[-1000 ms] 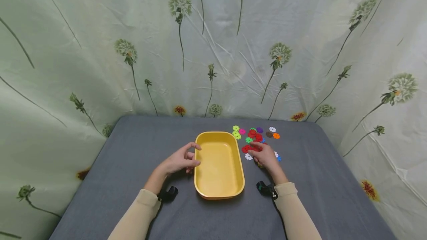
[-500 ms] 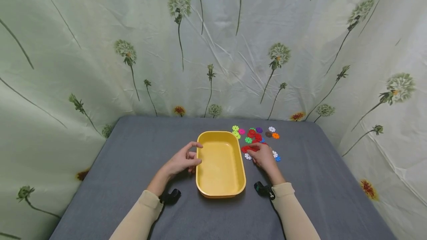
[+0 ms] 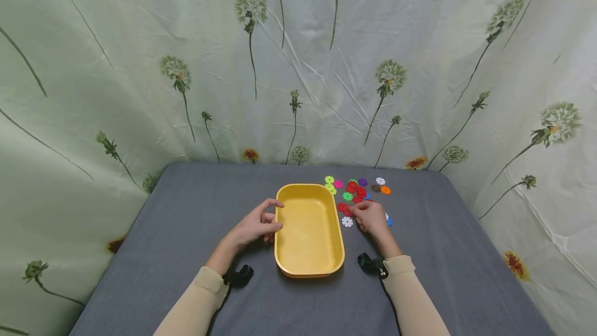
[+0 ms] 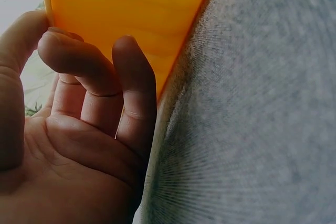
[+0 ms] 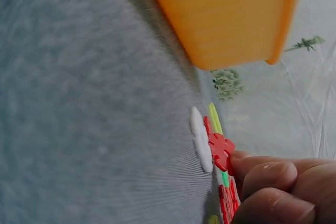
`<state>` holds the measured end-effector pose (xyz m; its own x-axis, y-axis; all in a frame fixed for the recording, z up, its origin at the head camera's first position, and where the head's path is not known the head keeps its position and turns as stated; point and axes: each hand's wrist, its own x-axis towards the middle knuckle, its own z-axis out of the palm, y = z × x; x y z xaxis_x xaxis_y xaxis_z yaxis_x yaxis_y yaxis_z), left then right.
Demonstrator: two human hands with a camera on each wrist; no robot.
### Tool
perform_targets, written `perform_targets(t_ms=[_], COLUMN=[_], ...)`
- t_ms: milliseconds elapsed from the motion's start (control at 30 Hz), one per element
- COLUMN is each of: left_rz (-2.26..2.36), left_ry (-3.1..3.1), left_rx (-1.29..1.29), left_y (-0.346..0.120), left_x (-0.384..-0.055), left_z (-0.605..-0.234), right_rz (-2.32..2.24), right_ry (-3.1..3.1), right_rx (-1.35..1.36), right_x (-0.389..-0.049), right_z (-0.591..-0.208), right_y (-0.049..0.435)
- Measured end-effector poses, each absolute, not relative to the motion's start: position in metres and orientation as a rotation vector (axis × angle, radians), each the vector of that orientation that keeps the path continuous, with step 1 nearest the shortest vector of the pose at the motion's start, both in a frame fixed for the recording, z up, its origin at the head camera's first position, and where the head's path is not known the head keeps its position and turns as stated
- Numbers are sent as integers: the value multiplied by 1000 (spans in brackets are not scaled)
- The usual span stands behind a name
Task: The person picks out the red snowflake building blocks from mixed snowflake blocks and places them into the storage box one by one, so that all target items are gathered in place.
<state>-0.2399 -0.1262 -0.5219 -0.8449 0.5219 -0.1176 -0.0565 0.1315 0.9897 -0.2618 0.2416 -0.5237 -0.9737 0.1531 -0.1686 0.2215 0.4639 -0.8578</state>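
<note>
The right hand point(image 3: 371, 219) pinched a small red flower-shaped plastic disc point(image 5: 221, 151) lying flat on the grey cloth-covered table point(image 3: 186, 211), just right of the yellow oblong plastic tray point(image 3: 309, 268). Light, stiff and thin, the disc probably took best by its notched rim. The left hand point(image 3: 254, 225), fingers curled, held the tray's left wall.

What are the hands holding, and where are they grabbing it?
The left hand holds the yellow tray by its left rim. The right hand fingertips touch a red flower piece; a real grip cannot be told.
</note>
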Motion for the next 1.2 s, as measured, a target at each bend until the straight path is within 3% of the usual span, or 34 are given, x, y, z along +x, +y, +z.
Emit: perform_targets(t_ms=[267,667,1200], left_rz=[1764,1867,1886], left_ry=[1978,1954,1949], left_rx=[427,424,439], left_y=[-124,-113,-102], left_x=[-238,-233,-229], left_z=[-520,-522,-525], right_rz=[-1789,-1875,-1990], right_ry=[2382,2307,2100], right_rx=[349,266,65], right_x=[-261,-250,-264], right_z=[-517,-472,-442], right_y=[251,245,177])
